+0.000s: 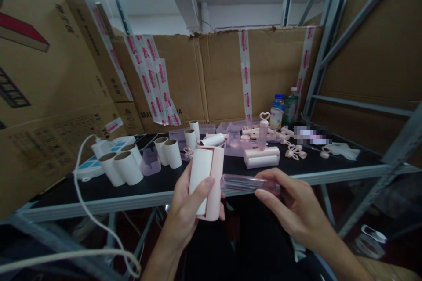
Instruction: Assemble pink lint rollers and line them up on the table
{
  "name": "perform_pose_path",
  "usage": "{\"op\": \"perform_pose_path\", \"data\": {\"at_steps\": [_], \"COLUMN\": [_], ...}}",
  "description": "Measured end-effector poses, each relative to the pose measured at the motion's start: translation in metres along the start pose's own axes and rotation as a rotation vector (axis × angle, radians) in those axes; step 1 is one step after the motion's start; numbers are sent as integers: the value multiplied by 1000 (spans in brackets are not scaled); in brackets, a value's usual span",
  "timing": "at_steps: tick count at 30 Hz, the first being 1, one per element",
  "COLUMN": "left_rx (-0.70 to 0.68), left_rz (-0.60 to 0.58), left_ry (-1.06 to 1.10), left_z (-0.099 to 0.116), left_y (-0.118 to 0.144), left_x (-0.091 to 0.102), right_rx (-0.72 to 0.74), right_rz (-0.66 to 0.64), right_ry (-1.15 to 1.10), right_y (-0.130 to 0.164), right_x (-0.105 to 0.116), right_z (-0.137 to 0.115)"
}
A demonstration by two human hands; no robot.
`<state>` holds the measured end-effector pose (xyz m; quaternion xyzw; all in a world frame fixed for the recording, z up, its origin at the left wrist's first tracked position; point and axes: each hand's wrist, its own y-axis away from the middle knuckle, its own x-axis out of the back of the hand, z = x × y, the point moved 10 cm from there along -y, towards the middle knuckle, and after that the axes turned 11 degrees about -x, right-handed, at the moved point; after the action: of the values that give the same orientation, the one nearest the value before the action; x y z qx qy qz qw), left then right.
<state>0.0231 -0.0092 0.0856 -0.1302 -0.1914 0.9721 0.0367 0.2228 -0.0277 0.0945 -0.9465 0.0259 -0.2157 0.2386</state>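
Note:
My left hand [186,204] grips a pale pink plastic holder [216,184] upright, with a white roll [200,175] set in it and the thumb across its front. My right hand [293,204] pinches a clear purplish tube [242,182] between thumb and fingers. Thin greyish strips show inside this tube, which lies level. Its left end is right beside the holder's right side; whether they touch I cannot tell. Beyond my right hand, a similar pink holder with a white roll [262,158] lies on the table. Near it stands a clear tube with a heart-shaped top [263,134].
White rolls with cardboard cores [128,167] stand at the left of the black table [184,180], near a power strip [89,167] and its white cable [81,197]. Pink heart-ended pieces [293,151] and a purple tray [235,142] lie behind. Two bottles [277,112] stand against cardboard.

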Motion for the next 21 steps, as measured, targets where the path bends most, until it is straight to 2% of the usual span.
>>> {"op": "perform_pose_path", "data": {"at_steps": [5,7,10,11,13,16,18,21], "left_rx": [12,-73,-313,-378,-440,-411,-386,-350], "left_rz": [-22,-7,21,0,-127,-371,-419,-393], "left_ry": [-81,-206,-442,-527,-676,-731,-684,-641], "left_z": [-7,-1,25,31,34,19,11,7], "left_y": [-5,-10,-11,-9,-4,4,5,1], "left_x": [2,8,13,10,-3,-24,-27,-21], "right_rx": [-21,-23,13,41,96,131,125,92], "right_rz": [62,82,92,86,71,31,-6,-70], "right_ry": [-110,-105,19,70,150,183,174,103], "right_y": [1,-1,-2,-3,-2,-2,-2,-2], "right_x": [6,8,4,1,-9,-26,-37,-48], "right_z": [-1,1,0,-3,-9,-16,-19,-20]}}
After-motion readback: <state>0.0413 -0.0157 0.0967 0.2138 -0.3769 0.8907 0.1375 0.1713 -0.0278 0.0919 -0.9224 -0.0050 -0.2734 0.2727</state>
